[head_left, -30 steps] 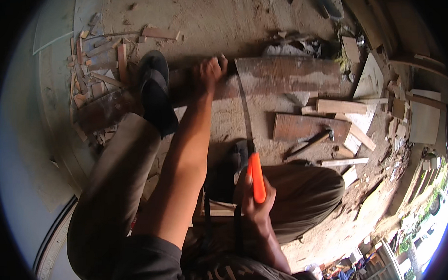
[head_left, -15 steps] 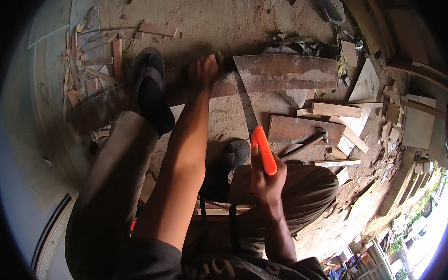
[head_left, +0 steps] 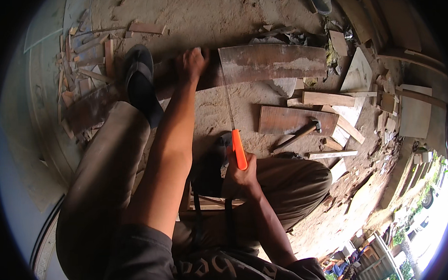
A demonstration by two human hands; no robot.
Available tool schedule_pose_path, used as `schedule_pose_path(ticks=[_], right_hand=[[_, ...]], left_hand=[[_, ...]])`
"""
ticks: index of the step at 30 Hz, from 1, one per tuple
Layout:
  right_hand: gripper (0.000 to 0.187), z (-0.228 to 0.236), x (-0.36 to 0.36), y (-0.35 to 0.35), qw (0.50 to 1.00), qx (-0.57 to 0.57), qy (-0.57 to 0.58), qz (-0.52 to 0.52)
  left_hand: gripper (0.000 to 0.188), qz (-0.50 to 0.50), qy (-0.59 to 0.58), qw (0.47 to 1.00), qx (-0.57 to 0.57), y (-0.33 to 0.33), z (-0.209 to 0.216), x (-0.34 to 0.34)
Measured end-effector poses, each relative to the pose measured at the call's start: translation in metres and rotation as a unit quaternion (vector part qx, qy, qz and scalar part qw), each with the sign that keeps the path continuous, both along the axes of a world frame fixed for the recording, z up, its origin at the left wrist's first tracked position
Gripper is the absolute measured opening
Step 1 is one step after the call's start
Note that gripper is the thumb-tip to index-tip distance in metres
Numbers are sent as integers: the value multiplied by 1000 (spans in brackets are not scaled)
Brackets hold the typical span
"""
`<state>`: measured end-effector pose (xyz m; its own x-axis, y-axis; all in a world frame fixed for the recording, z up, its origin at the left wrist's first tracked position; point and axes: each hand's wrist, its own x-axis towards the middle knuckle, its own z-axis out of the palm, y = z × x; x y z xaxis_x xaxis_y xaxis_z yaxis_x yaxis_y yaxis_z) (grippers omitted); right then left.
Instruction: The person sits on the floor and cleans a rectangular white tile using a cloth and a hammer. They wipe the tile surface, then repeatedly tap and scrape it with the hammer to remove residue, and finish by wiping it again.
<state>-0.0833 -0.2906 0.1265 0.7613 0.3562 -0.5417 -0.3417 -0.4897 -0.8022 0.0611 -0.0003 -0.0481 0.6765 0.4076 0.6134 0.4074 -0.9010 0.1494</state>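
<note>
A long dark-brown wooden plank (head_left: 270, 62) lies across the ground in front of me. My left hand (head_left: 193, 64) is closed over it left of the saw blade, its fingers curled at the far edge. My sandalled left foot (head_left: 140, 81) rests on the plank farther left. In my right hand (head_left: 245, 171) is the orange handle of a handsaw (head_left: 239, 152), with the fingers wrapped round it. The thin blade points away from me and meets the plank just right of my left hand. Seen nearly edge-on, it crosses the plank's width.
A hammer (head_left: 302, 133) lies over a short brown board (head_left: 275, 117) on the right. Wood offcuts (head_left: 328, 98) are strewn around it, with more scraps (head_left: 97, 75) at the far left. A glass-like panel (head_left: 47, 37) stands on the left. My bent right knee (head_left: 309, 176) is beside the saw arm.
My right hand has drawn the saw slightly back and to the left, and the blade now shows more edge-on. My left hand keeps its hold on the plank. The whole view has shifted a little.
</note>
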Motion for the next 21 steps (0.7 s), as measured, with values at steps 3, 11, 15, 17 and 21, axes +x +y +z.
schedule_pose_path(ticks=[3, 11, 15, 17, 21], right_hand=[[33, 30, 15, 9, 998, 13, -57, 8], [25, 134, -7, -1, 997, -24, -75, 24], [25, 120, -3, -2, 992, -35, -120, 23], [27, 108, 24, 16, 997, -44, -61, -12], [30, 69, 47, 32, 989, -37, -144, 17]], left_hand=[[37, 22, 4, 1000, -21, 0, 0, -4], [39, 33, 141, 977, -156, -5, 17, -5], [46, 38, 122, 984, -123, -6, -3, -1], [56, 32, 198, 955, -219, -8, 11, -1], [58, 59, 171, 957, -229, 10, -31, 3]])
